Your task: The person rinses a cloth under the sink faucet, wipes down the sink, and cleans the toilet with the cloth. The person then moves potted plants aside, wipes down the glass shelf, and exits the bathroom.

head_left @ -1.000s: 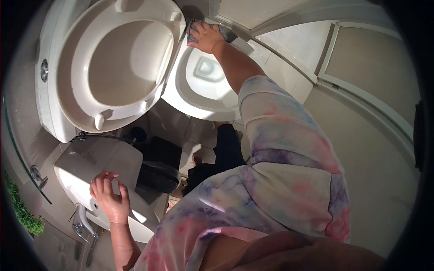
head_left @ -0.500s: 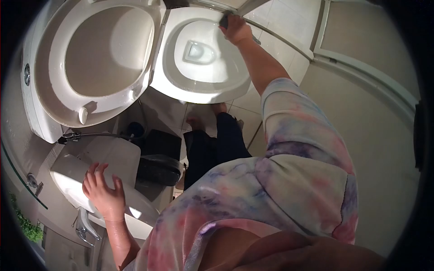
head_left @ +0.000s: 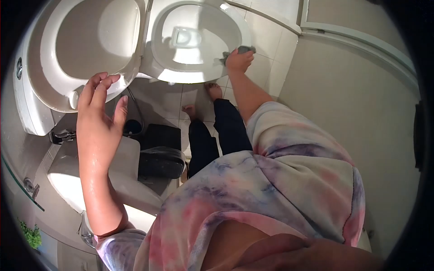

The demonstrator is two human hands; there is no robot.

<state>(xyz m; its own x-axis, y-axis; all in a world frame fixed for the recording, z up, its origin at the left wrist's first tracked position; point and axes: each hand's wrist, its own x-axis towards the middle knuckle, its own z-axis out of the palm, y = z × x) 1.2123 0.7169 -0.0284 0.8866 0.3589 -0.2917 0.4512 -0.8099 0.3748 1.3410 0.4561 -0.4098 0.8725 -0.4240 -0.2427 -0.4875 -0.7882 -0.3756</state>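
Note:
My right hand (head_left: 240, 62) is closed around a dark grey-green scouring pad (head_left: 246, 49), which shows on both sides of the fingers. It is at the front right rim of the toilet bowl (head_left: 203, 76). Water stands at the bottom of the bowl. My left hand (head_left: 96, 104) is open, with fingers spread and slightly bent, holding nothing. Its fingertips overlap the lower edge of the raised toilet seat (head_left: 38, 81); whether they touch it I cannot tell. The forearm below looks wet.
Below the seat are a white washbasin (head_left: 68, 174), a hose fitting (head_left: 62, 137) and a black bin (head_left: 162, 163) with a plastic liner. A glass shelf edge (head_left: 22, 185) is at far left. My bare feet (head_left: 214, 91) stand on floor tiles. A framed partition (head_left: 348, 38) is at right.
My right hand has moved with the scouring pad from the far right rim toward the bowl's front. My left hand has risen from over the washbasin to the toilet seat's edge. The view has shifted slightly.

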